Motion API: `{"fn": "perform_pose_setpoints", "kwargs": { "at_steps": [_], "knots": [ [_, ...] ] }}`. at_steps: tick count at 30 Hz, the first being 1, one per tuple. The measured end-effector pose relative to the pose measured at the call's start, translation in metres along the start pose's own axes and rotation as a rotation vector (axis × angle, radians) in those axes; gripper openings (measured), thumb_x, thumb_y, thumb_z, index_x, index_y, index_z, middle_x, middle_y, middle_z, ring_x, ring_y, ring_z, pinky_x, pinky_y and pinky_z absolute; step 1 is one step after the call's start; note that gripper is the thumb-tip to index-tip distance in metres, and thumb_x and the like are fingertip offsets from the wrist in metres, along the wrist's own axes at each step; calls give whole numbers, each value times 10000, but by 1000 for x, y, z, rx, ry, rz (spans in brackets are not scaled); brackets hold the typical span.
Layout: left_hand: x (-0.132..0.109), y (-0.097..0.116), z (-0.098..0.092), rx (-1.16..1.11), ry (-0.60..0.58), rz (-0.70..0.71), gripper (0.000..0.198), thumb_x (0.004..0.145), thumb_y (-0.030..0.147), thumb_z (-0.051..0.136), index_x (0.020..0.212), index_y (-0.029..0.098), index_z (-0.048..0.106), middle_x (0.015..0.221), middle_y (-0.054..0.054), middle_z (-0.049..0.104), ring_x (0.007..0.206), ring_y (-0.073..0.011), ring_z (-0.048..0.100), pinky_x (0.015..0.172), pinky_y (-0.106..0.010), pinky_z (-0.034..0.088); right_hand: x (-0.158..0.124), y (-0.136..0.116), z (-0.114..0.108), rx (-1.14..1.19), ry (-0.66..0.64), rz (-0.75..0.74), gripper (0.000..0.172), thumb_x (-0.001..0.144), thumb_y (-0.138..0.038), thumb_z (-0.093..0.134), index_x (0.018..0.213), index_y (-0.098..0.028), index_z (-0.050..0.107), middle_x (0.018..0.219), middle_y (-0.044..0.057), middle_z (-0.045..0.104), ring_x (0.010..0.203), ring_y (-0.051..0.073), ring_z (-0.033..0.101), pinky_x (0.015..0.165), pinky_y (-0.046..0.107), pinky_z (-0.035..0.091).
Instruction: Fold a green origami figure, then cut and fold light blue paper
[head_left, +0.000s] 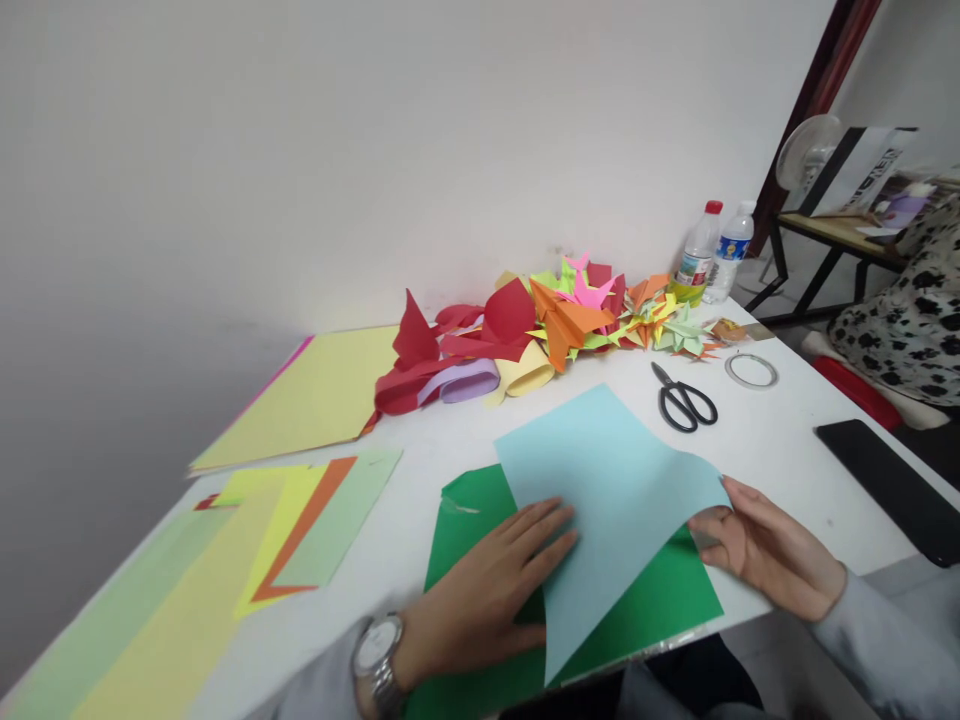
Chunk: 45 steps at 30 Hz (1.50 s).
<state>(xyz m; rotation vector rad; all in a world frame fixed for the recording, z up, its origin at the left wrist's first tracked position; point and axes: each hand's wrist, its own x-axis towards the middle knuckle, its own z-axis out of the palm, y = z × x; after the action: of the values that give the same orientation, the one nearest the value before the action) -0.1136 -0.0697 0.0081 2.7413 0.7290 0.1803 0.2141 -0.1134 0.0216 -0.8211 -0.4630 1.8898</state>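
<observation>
A light blue sheet of paper [607, 500] lies askew over a green sheet [660, 595] at the table's near edge. My right hand [769, 545] pinches the blue sheet's right corner between thumb and fingers, and that side curls up off the table. Flat across the blue sheet's left edge and the green sheet rests my left hand [502, 580], its fingers stretched out. A watch is on the left wrist. Black-handled scissors [684, 400] lie beyond the blue sheet, and a roll of tape [751, 371] is right of them.
Folded paper pieces [570, 315] in several colours are heaped along the wall. Two bottles [709, 255] stand behind them. Yellow sheets [300, 400] and cut strips [300, 530] lie at left. A black phone [892, 488] is at the right edge; a person in patterned clothing [900, 300] sits beyond.
</observation>
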Motion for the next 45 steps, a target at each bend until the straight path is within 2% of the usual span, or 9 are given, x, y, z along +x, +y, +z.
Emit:
{"fn": "perform_pose_setpoints", "kwargs": {
  "at_steps": [4, 11, 17, 20, 24, 27, 32, 37, 45],
  "knots": [
    [5, -8, -1, -105, 108, -21, 558, 831, 14, 399, 1324, 247, 518, 1383, -74, 553, 1313, -223, 468, 1072, -424, 425, 5, 1, -4, -65, -22, -46, 188, 829, -391, 689, 815, -227, 598, 828, 61, 733, 908, 214, 705, 666, 296, 553],
    [16, -17, -25, -486, 213, -366, 268, 898, 363, 476, 940, 196, 681, 999, -38, 733, 898, -217, 653, 836, -314, 526, 27, -14, -3, -592, 147, -403, 454, 739, -476, 743, 1109, -278, 569, 1173, 67, 614, 953, 213, 631, 782, 358, 499],
    [30, -30, -33, -665, 206, -659, 472, 755, 573, 569, 500, 183, 494, 494, 22, 525, 504, -142, 482, 512, -255, 419, 84, -26, 8, -1100, 191, -535, 342, 764, -513, 652, 715, -178, 605, 639, -8, 534, 612, 145, 464, 585, 288, 370],
    [37, -35, -34, -827, 342, -760, 443, 672, 599, 652, 551, 187, 544, 511, 6, 552, 533, -177, 538, 510, -274, 448, 112, -28, 12, -1173, 237, -593, 461, 737, -528, 649, 508, -209, 408, 521, -50, 351, 540, 116, 350, 526, 266, 276],
    [45, -40, -33, -721, 647, -766, 539, 698, 554, 659, 1062, 160, 610, 960, -114, 691, 885, -307, 653, 737, -429, 556, 132, -21, 13, -1152, 294, -653, 451, 793, -523, 562, 514, -216, 384, 513, -56, 309, 525, 111, 317, 508, 254, 253],
    [54, -37, -27, -108, 814, -597, 684, 768, 508, 611, 1314, 131, 444, 1279, -214, 552, 1167, -392, 540, 920, -566, 485, 133, -14, 11, -1172, 321, -693, 326, 803, -478, 566, 640, -200, 519, 553, -49, 417, 554, 119, 378, 539, 249, 299],
    [75, -22, -8, 405, 469, -52, 529, 856, 353, 527, 1347, 168, 458, 1441, -202, 445, 1342, -430, 370, 1016, -614, 388, 127, -10, 11, -1251, 366, -650, 348, 811, -378, 582, 1111, -203, 568, 589, -54, 504, 546, 140, 441, 565, 258, 324],
    [81, -31, 5, 560, 406, -67, 518, 806, 59, 377, 1260, 184, 593, 1371, -184, 537, 1292, -398, 459, 988, -587, 411, 124, -10, 11, -1341, 276, -683, 329, 830, -333, 565, 1132, -213, 613, 572, -58, 471, 548, 144, 456, 578, 256, 343],
    [74, -41, 18, 609, 390, 2, 596, 800, -12, 317, 1262, 223, 611, 1233, -135, 656, 1110, -319, 630, 839, -443, 535, 121, -8, 17, -1458, 331, -670, 301, 841, -358, 587, 1105, -222, 643, 638, -20, 557, 591, 152, 512, 629, 275, 397]
  ]
}}
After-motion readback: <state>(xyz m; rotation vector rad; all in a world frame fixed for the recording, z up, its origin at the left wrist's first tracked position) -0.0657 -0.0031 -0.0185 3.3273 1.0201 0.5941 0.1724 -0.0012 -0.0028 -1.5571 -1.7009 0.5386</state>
